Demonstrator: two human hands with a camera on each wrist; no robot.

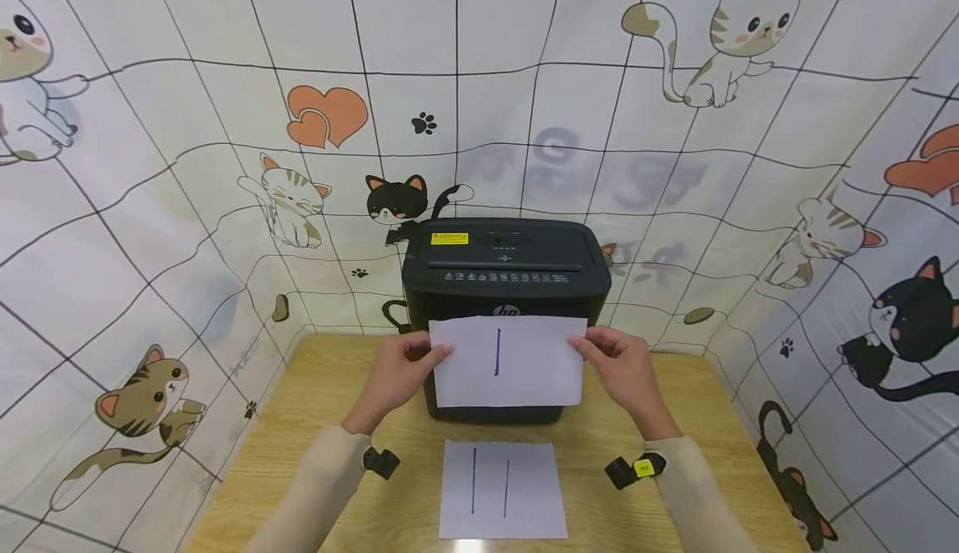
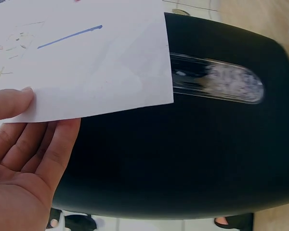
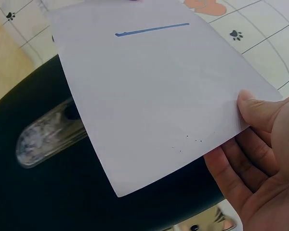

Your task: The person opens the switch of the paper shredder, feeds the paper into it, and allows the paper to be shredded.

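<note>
Both hands hold up one white sheet of paper [image 1: 532,366] with a single blue line drawn on it. My left hand [image 1: 397,374] pinches its left edge, thumb in front and fingers behind. On the opposite edge, the right hand [image 1: 623,370] pinches near the upper corner in the same way. Behind the sheet stands a black HP paper shredder [image 1: 505,255], its lower front partly covered by the paper. A clear window with shreds [image 2: 236,82] shows on the shredder's front in the left wrist view. In the right wrist view the sheet [image 3: 149,96] overlaps that window.
A second white sheet [image 1: 490,490] with two blue lines lies on the wooden table [image 1: 322,395] in front of the shredder. Behind and beside the table hangs a white cat-patterned cloth [image 1: 494,103]. Each wrist wears a small black camera [image 1: 382,461].
</note>
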